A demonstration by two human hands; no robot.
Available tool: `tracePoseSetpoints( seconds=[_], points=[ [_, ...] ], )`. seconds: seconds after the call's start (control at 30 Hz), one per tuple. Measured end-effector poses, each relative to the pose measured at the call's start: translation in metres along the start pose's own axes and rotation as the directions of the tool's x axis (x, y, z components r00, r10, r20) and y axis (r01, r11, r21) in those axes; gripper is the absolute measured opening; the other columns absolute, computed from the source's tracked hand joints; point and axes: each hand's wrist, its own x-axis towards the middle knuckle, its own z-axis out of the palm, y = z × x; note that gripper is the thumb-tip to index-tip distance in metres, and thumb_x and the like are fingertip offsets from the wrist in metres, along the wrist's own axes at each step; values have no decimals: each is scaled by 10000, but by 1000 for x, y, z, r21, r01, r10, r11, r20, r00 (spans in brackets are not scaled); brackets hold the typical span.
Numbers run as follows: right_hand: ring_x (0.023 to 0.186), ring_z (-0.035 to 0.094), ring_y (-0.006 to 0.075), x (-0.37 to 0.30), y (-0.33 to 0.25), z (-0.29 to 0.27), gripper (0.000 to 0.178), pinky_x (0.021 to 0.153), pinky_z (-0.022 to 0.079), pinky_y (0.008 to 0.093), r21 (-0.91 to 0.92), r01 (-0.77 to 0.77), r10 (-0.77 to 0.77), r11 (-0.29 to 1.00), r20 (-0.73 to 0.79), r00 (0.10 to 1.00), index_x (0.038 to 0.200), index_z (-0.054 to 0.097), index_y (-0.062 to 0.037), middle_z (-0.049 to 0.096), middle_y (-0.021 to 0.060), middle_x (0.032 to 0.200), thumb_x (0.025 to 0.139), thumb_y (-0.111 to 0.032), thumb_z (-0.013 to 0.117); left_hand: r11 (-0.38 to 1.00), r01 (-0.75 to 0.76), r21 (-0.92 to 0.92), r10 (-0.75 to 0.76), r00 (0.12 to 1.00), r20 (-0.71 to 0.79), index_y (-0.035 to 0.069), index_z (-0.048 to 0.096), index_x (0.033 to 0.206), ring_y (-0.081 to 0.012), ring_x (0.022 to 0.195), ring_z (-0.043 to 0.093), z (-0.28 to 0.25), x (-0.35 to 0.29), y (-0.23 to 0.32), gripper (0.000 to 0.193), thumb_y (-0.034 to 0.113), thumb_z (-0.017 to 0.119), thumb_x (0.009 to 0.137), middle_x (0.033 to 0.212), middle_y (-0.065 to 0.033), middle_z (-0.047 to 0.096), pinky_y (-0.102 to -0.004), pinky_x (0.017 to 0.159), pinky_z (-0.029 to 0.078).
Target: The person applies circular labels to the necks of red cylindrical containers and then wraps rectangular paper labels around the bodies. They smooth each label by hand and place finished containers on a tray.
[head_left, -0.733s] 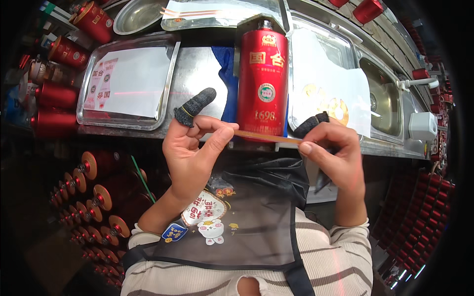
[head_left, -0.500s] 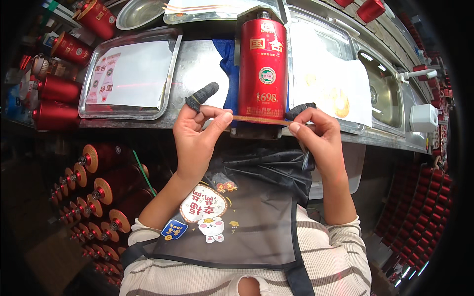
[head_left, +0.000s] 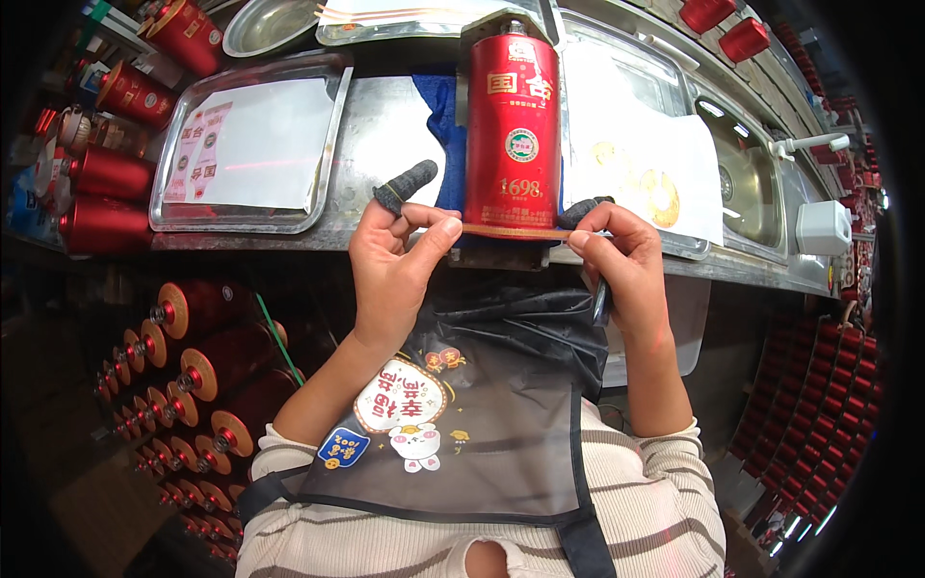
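Note:
A red bottle (head_left: 514, 135) with gold lettering and a round green-and-white emblem lies in a metal holder (head_left: 501, 256), its neck pointing away from me. Across its near, bottom end runs a thin gold-brown strip (head_left: 515, 232). My left hand (head_left: 390, 265) pinches the strip's left end between thumb and a finger. At the right end, my right hand (head_left: 631, 265) pinches it the same way. Dark grey finger covers sit on one finger of each hand. A dark, slim handle-like thing (head_left: 601, 302) shows below my right palm; its kind is unclear.
Left of the bottle, a metal tray (head_left: 332, 144) bears sheets with red decals. To the right, another tray holds a white sheet (head_left: 641, 173) with gold decals, beside a sink (head_left: 747, 183). Blue cloth (head_left: 438, 106) lies by the holder. Red bottles (head_left: 101, 226) stand left and below.
My left hand has shifted slightly right, with its covered finger now pointing more to the right. Both hands still pinch the strip, which lies a little more level against the bottle's end.

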Motion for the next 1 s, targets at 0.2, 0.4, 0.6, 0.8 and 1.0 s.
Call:
tracePoseSetpoints(
  seconds=[0.2,0.4,0.6,0.8,1.0],
  points=[
    [499,426,2,-1,0,1,119,453,291,185,15,-3,3,1000,-8,1000,797,591,-46,516,-54,632,886,-79,663,1000,-13,9,13,1000,-7,-50,536,1382,-40,819,605,0,1,-2,499,-35,694,909,895,-25,693,-183,720,472],
    [577,461,13,-2,-1,4,115,517,324,192,22,12,-12,1000,-8,1000,799,603,-32,544,-40,688,886,-70,668,999,-38,-10,37,999,-17,-53,541,1375,-37,808,598,-1,2,-1,496,-39,698,905,877,-21,689,-183,713,469],
    [675,505,27,-2,1,5,110,603,370,200,57,5,-4,998,-12,1000,803,613,-22,581,-20,757,890,-60,669,1000,-11,-26,10,1000,-18,-48,547,1372,-28,784,584,-1,3,-5,484,-38,691,910,870,-8,678,-182,688,452],
    [617,470,16,-2,6,6,115,551,329,196,42,5,-4,999,-26,1000,794,607,-36,556,-37,712,879,-82,669,997,20,71,-21,1000,8,-23,557,1369,-24,783,570,-4,6,-5,466,-28,683,920,862,9,654,-180,701,455],
    [728,528,29,0,7,2,100,642,396,200,43,-45,45,998,-17,999,824,629,-14,623,-4,808,905,-69,649,993,4,120,0,1000,-29,8,533,1412,-134,1097,623,-10,17,-3,481,31,639,943,1147,-79,686,-267,970,467]
  ],
)
